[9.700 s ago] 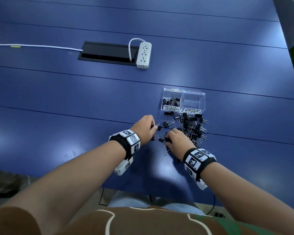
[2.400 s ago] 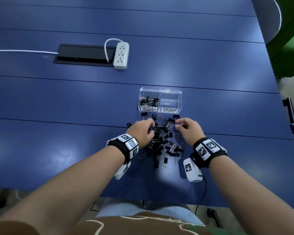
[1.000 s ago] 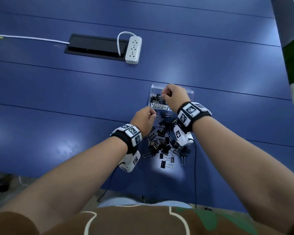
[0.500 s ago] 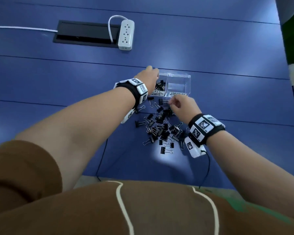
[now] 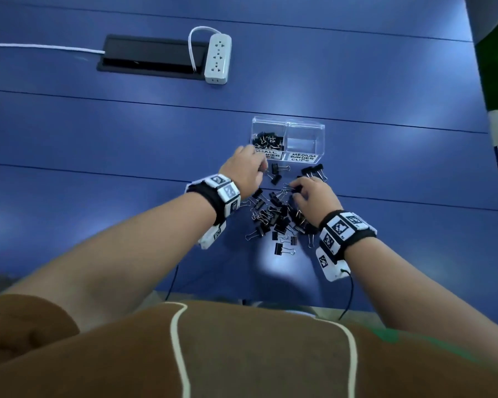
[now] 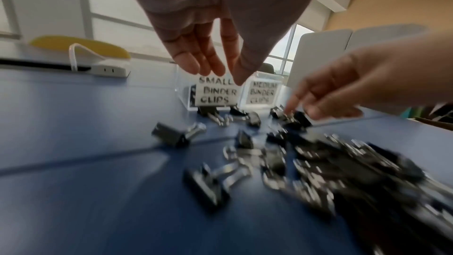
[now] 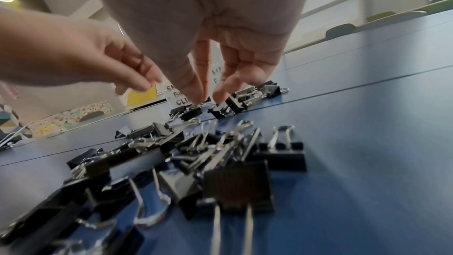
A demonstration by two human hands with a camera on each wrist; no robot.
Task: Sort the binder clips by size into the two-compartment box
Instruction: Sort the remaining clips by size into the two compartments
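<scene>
Lying nearest on the blue table (image 5: pixel 127 145), a heap of black binder clips (image 5: pixel 276 219) sits between both wrists. Right hand (image 5: pixel 314 193) reaches down at the heap's far edge, thumb and forefinger tips close together at a small clip (image 7: pixel 193 112); a firm hold cannot be told. Left hand (image 5: pixel 246 172) hovers with relaxed fingers, holding nothing. Beyond, the clear two-compartment box (image 5: pixel 288 126): the left compartment, labelled SMALL BINDER CLIPS, holds clips; the MEDIUM one holds none.

Label of the small-clip compartment (image 5: pixel 268 155) half behind the left hand (image 5: pixel 245 173); motion-blurred clip pile (image 6: pixel 343 166) in left wrist view.
</scene>
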